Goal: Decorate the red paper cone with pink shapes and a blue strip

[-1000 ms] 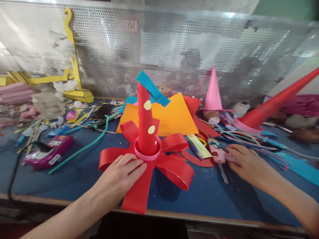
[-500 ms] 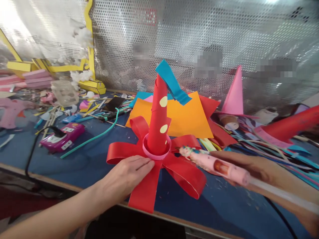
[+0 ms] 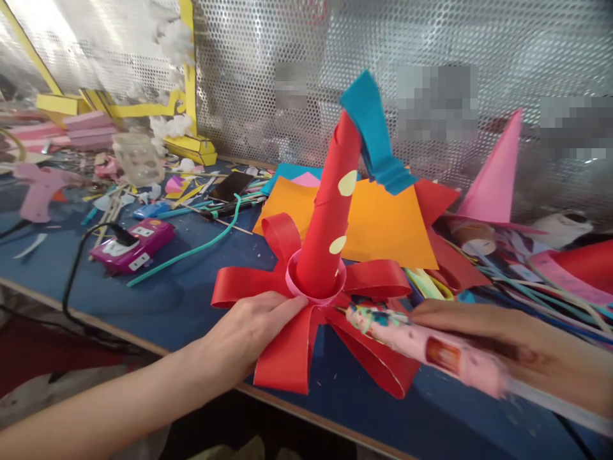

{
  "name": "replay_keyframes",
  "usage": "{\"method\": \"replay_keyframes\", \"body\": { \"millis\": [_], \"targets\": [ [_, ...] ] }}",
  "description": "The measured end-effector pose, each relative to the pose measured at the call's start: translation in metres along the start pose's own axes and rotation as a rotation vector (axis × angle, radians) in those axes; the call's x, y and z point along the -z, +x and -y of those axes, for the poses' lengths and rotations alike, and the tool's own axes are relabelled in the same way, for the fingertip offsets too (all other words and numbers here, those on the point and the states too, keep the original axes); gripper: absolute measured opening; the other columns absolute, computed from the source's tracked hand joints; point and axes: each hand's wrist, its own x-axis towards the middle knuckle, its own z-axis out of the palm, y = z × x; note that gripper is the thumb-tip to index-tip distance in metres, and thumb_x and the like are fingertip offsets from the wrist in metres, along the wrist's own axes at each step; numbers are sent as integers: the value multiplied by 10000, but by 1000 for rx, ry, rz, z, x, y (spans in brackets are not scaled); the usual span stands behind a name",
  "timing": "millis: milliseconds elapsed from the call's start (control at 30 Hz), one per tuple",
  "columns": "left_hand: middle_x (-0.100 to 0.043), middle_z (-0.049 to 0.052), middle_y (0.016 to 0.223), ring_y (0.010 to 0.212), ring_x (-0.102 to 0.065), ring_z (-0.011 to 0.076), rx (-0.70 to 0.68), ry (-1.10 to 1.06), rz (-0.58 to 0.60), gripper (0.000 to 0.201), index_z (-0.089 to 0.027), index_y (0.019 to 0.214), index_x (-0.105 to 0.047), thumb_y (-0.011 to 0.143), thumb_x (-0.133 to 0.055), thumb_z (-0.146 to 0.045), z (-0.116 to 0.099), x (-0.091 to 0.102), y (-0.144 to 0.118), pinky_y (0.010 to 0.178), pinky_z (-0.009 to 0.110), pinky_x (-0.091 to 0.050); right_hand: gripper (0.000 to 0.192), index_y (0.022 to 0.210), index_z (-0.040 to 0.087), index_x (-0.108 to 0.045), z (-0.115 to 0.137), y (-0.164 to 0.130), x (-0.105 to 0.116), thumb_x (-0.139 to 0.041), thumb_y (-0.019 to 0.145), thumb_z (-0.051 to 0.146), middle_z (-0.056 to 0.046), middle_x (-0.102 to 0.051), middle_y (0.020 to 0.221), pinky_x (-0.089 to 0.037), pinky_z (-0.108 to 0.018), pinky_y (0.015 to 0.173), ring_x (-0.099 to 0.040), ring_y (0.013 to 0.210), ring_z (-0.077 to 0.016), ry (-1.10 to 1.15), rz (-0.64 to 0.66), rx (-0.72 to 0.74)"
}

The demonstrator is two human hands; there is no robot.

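A red paper tube with pale yellow spots leans to the right, a folded blue paper strip at its top. Its lower end sits inside a pink paper ring, around which red paper loops spread out like petals. My left hand is closed on the red loops at the ring's near side, its fingertips partly hidden. In my right hand is a pink hot glue gun, blurred, its messy nozzle close to the loops just right of the ring. I cannot tell whether the nozzle touches them.
Orange paper sheets lie behind the tube. To the left are a purple power strip, a teal strip and another pink glue gun. A pink paper cone hat stands at right. Perforated metal backs the table.
The red tube has gone from nearly upright to leaning right. The right-hand glue gun has come slightly lower beside the ring. My left hand keeps its hold, and the whole view has shifted.
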Motion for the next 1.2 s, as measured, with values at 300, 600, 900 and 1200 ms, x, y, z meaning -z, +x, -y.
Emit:
{"method": "replay_keyframes", "body": {
  "millis": [300,600,900,1200],
  "targets": [
    [-712,85,1018,906,-657,218,111,-9,98,336,-181,1189,-572,894,-419,-226,-19,17,15,796,296,-524,288,1195,349,-673,49,29,-11,-502,974,419,-43,-682,1192,-532,-340,916,-648,1065,-226,3,430,151],
    [-704,80,1118,982,-656,229,68,-91,28,454,-212,1299,-485,846,-470,-223,-7,8,8,832,316,-504,277,1198,345,-649,52,40,-16,-474,996,422,-11,-639,1159,-454,-302,928,-595,1052,-177,53,483,163],
    [-696,72,1095,974,-650,224,121,-127,56,453,-228,1304,-513,853,-485,-235,-12,13,11,820,310,-500,267,1196,381,-653,52,40,-12,-490,987,413,-19,-643,1187,-464,-295,946,-600,1095,-192,38,442,159],
    [-687,77,1106,985,-646,228,113,-124,68,444,-221,1292,-520,851,-504,-268,-13,14,13,861,316,-503,293,1114,380,-720,37,32,-4,-488,965,479,-47,-690,1114,-550,-307,822,-654,1023,-221,-63,334,186]
  ]
}}
